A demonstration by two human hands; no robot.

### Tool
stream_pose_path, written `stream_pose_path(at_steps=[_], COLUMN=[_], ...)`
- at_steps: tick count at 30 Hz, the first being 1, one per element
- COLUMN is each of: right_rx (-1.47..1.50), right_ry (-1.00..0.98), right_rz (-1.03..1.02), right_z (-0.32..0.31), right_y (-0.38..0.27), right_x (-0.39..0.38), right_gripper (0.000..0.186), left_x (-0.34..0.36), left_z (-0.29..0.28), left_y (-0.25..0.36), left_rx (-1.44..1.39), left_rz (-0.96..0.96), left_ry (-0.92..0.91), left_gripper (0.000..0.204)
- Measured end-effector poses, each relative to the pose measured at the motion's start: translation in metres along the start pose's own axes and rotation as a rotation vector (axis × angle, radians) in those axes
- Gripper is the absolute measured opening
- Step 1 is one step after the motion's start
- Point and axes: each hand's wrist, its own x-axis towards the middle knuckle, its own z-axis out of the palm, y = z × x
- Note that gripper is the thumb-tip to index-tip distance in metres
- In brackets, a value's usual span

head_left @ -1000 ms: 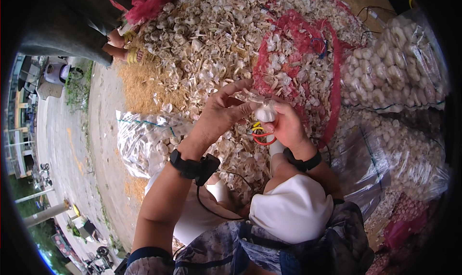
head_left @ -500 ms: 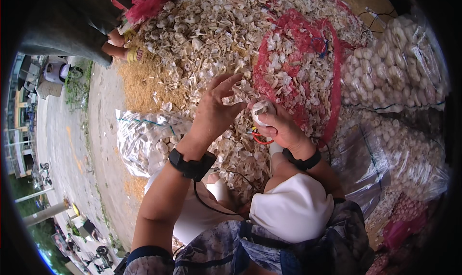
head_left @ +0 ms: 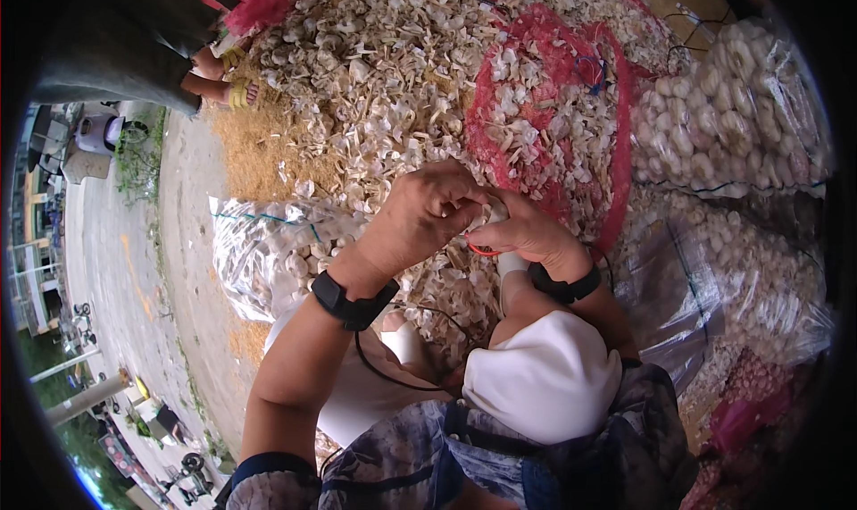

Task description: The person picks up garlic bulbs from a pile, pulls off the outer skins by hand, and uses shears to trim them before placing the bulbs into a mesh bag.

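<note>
In front of my knees my right hand [head_left: 533, 229] holds a whitish garlic bulb [head_left: 495, 210], thumb below it and fingers above. My left hand [head_left: 427, 213] is closed, with its curled fingertips pinching at the left side of the bulb. Much of the bulb is hidden between the two hands. A red-orange loop [head_left: 483, 250] shows just under the right thumb; what it belongs to is unclear. Beneath both hands lies a thick heap of dry garlic skins [head_left: 393, 121]. Each wrist wears a black band.
A red mesh bag [head_left: 618, 144] lies open over the skins. Clear plastic sacks of garlic stand at right [head_left: 714, 130] and left [head_left: 268, 260]. Another person's sandalled foot [head_left: 239, 93] rests at the upper left. A black cable [head_left: 384, 378] runs from my left wristband.
My left hand has moved right and down onto the bulb, its spread fingers now curled closed. The right hand has turned, and the bulb is now more covered.
</note>
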Motion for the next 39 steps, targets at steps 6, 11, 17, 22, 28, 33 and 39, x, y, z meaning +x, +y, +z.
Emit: stream_pose_path(at_steps=[6,11,17,22,28,33,39], right_rx=[0.046,0.156,-0.002,-0.153,-0.437,-0.925,-1.434], right_ry=[-0.081,-0.187,-0.182,-0.136,0.019,0.191,0.203], right_rz=[0.025,0.102,-0.058,-0.116,-0.144,-0.162,0.126], right_z=[0.01,0.001,0.014,0.016,0.021,-0.035,-0.067], right_y=[-0.002,-0.005,-0.005,-0.012,-0.012,0.039,0.111], right_x=[-0.005,-0.004,-0.006,-0.006,0.006,0.023,0.027], right_gripper=[0.041,0.047,0.073,0.055,0.052,0.024,0.026], left_x=[-0.002,-0.01,-0.015,-0.021,-0.025,-0.022,-0.03], left_z=[-0.002,-0.006,0.009,0.029,0.027,0.014,0.005], left_y=[-0.003,-0.02,-0.005,-0.007,-0.026,-0.024,-0.03], left_rx=[0.098,-0.036,-0.777,-0.775,-1.259,-1.152,-1.236], left_rz=[-0.119,-0.463,-0.475,-0.485,-0.607,-0.742,-0.615], left_ry=[0.016,0.09,-0.267,-0.093,0.386,0.416,0.336], left_gripper=[0.01,0.019,0.048,0.042,0.025,0.015,0.02])
